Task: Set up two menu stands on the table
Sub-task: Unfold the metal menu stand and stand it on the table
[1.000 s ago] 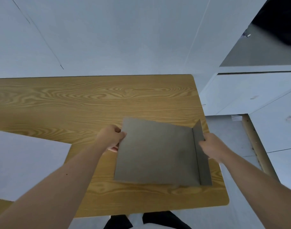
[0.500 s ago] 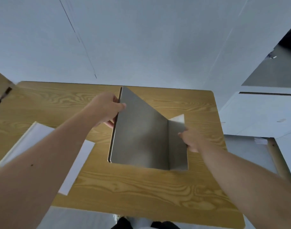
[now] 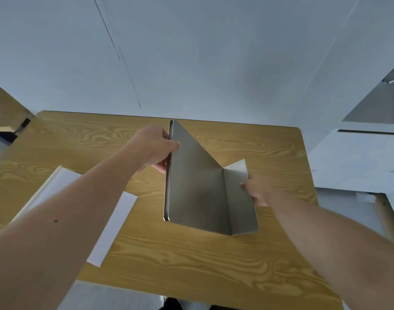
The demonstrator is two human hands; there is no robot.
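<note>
A grey metal menu stand (image 3: 198, 193), bent into a tall panel and a narrower flap, is held above the wooden table (image 3: 191, 260) near its middle. My left hand (image 3: 154, 148) grips the upper left edge of the tall panel. My right hand (image 3: 255, 191) holds the right edge of the flap. The panel is tilted up, its lower corners close to the tabletop; I cannot tell whether they touch it. A white flat sheet or second stand (image 3: 115, 220) lies on the table at the left, partly hidden by my left forearm.
Beyond the table's far edge rises a pale wall (image 3: 191, 52). White cabinets (image 3: 359, 157) stand to the right, with a wooden strip (image 3: 386, 218) by the floor. A dark object (image 3: 23, 125) sits past the table's far left corner.
The stand has been lifted from lying flat to tilted upright, and both hands moved with it toward the table's middle. The view shifted, bringing the white sheet into view.
</note>
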